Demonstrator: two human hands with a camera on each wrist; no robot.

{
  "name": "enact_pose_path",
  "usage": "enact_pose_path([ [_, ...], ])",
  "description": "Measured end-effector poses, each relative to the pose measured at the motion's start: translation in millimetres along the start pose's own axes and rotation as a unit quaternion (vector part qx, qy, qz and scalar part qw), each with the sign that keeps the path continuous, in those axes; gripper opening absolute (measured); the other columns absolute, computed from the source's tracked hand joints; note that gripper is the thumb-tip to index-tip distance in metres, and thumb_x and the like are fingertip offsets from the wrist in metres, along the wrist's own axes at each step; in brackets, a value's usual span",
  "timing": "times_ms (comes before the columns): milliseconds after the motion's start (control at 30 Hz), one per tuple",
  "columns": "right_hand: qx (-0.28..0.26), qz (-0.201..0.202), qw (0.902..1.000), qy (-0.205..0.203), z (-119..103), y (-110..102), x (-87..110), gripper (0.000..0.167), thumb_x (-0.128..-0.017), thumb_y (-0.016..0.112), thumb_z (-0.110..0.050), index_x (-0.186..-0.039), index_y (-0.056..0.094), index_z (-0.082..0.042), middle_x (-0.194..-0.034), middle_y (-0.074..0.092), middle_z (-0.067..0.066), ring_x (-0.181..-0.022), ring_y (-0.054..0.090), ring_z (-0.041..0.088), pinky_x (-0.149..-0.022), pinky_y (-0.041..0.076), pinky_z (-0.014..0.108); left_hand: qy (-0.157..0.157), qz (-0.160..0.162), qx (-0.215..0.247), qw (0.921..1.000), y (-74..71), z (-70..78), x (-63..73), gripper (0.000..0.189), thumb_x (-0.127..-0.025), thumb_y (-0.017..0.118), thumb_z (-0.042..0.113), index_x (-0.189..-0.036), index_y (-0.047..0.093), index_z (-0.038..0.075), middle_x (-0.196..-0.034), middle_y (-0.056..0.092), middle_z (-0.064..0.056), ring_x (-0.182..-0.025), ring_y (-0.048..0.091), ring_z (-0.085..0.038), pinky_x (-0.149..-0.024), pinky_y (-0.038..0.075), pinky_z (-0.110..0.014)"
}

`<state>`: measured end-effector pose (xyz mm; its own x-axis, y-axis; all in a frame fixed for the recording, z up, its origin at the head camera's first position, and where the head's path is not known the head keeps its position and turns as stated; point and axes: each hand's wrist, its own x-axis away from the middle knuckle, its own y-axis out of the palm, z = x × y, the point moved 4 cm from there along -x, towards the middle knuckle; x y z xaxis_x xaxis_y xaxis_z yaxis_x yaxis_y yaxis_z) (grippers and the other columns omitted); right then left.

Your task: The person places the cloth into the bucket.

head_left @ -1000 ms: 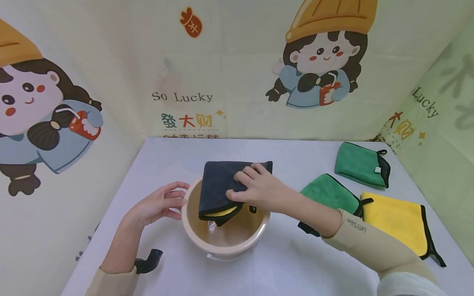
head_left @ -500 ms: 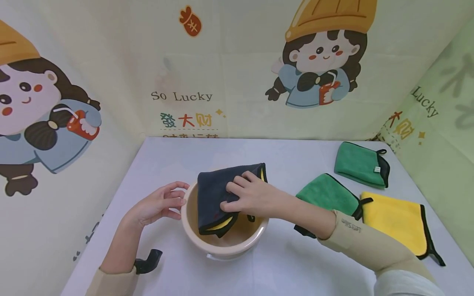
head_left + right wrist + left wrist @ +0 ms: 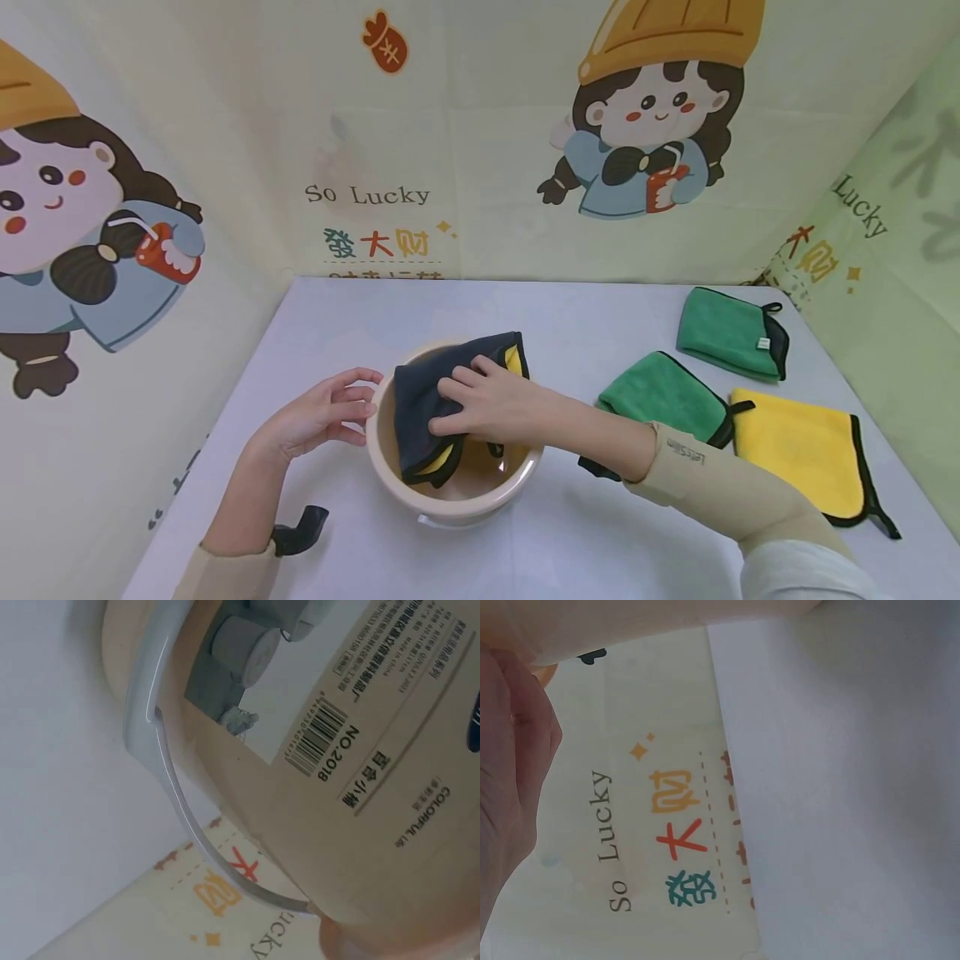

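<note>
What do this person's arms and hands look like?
The left hand and right hand are gloveless. The left sleeve is beige, with a curved black piece at its lower end. The right sleeve, also beige, bears small dark lettering, with white fabric further up.

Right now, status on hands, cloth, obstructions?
Right hand holds dark cloth at mouth of bucket. Left hand at bucket's near-left side. Nothing seen blocking the way.

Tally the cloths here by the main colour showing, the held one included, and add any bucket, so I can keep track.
Green cloths: 2
Yellow cloth: 1
Dark navy cloth, held by the right hand: 1
Beige bucket: 1
Total: 5 (4 cloths, 1 bucket)
</note>
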<state>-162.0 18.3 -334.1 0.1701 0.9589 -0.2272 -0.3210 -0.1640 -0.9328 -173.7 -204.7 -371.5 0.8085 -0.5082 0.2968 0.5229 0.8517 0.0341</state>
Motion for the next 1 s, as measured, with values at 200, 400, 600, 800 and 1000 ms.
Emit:
enact_pose_path([
  [200,-0.019,-0.077,0.9968,0.007,-3,10,-6.6,0.03,-0.087,0.058,-0.039,-0.116,0.05,-0.038,-0.111,0.05,-0.001,-0.101,0.043,0.016,-0.083,0.04,0.034,0.002,-0.006,0.003,1.0,0.2,-1.1,-1.0,0.035,-0.087,0.058,0.008,-0.118,0.042,0.009,-0.091,0.063,-0.002,-0.076,0.065,-0.019,-0.067,0.056,-0.035],
  [400,-0.022,-0.119,0.9926,0.008,-6,20,-10.5,0.029,-0.092,0.052,-0.036,-0.12,0.047,-0.039,-0.116,0.048,-0.001,-0.105,0.042,0.016,-0.084,0.04,0.035,0.002,-0.007,0.006,1.0,-0.3,-1.5,-1.0,0.036,-0.087,0.058,0.008,-0.119,0.042,0.009,-0.093,0.064,-0.003,-0.077,0.065,-0.019,-0.067,0.056,-0.035],
  [600,-0.017,-0.154,0.9879,0.009,-9,23,-15.1,0.029,-0.093,0.05,-0.035,-0.121,0.045,-0.038,-0.12,0.047,-0.001,-0.109,0.041,0.016,-0.087,0.041,0.036,0.003,-0.003,0.003,1.0,-0.1,-1.5,-1.1,0.035,-0.087,0.058,0.007,-0.119,0.042,0.009,-0.094,0.064,-0.003,-0.077,0.065,-0.019,-0.067,0.056,-0.034],
  [800,0.006,-0.193,0.9812,-0.001,-13,33,-19.6,0.035,-0.093,0.05,-0.035,-0.126,0.041,-0.038,-0.125,0.045,-0.001,-0.113,0.041,0.016,-0.092,0.043,0.04,-0.003,0.007,-0.005,1.0,-0.5,-1.1,0.5,0.037,-0.087,0.058,0.009,-0.12,0.041,0.008,-0.097,0.064,-0.005,-0.078,0.065,-0.021,-0.067,0.056,-0.036],
  [1000,0.008,-0.225,0.9744,-0.005,-16,41,-23.9,0.04,-0.091,0.051,-0.039,-0.129,0.038,-0.039,-0.13,0.043,-0.001,-0.114,0.041,0.015,-0.095,0.043,0.041,0.0,0.007,-0.007,1.0,-0.8,-1.4,1.1,0.036,-0.087,0.058,0.009,-0.12,0.041,0.009,-0.097,0.064,-0.005,-0.078,0.065,-0.021,-0.067,0.056,-0.036],
])
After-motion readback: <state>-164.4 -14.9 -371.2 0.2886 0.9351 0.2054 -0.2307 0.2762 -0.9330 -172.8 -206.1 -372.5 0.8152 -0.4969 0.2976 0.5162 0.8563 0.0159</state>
